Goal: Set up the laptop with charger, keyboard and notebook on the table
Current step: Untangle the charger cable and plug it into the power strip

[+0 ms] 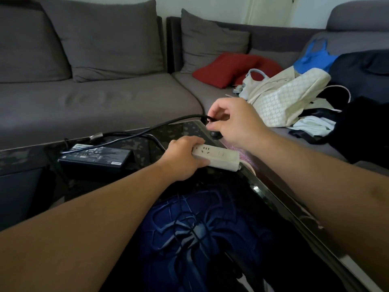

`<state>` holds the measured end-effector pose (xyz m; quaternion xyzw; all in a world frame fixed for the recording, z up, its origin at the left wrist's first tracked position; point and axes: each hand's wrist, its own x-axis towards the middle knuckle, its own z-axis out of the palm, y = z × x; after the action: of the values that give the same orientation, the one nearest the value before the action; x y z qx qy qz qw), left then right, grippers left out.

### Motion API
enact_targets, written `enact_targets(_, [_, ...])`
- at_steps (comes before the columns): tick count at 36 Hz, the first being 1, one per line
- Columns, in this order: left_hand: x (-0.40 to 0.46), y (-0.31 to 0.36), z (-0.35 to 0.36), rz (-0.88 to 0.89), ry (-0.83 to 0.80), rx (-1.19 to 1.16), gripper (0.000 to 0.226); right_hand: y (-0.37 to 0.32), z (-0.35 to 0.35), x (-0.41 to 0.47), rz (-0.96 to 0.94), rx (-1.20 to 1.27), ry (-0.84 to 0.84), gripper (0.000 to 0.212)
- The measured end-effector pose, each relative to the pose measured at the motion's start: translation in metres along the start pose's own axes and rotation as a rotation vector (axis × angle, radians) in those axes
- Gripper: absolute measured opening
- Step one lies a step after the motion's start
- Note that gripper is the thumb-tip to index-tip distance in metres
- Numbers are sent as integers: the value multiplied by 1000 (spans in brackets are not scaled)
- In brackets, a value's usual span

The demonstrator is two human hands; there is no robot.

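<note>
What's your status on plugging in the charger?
Left hand grips the power strip on the table. Right hand pinches the black plug above it, not yet in. Charger brick alongside; nothing blocking.

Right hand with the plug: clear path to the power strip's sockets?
Probably yes. The right hand holds the black plug just above the white power strip; the left hand grips the strip's far end, leaving the visible sockets uncovered.

Black charger brick [95, 158] flat on table [25, 153].
</note>
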<state>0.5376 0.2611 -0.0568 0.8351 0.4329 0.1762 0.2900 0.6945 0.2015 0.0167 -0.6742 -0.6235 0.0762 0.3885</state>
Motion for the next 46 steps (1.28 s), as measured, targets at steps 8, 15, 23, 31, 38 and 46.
enact_targets(8, [-9,-5,-4,1,72,-38,59,2,11,0,103,258,36,12])
enact_targets(15, [-16,-6,-4,0,103,-84,57,8,28,3,110,484,-26,20])
enact_targets(23, [-14,-7,-5,-3,108,-75,60,17,39,-2,145,603,-52,32])
enact_targets(31, [-12,-11,-2,0,118,-57,66,25,37,-11,125,672,-131,37])
enact_targets(38, [-13,-10,-1,-26,119,-78,63,22,33,-17,15,517,-183,34])
enact_targets(46, [-13,-7,-2,-21,127,-35,66,24,35,-17,-19,308,-126,23])
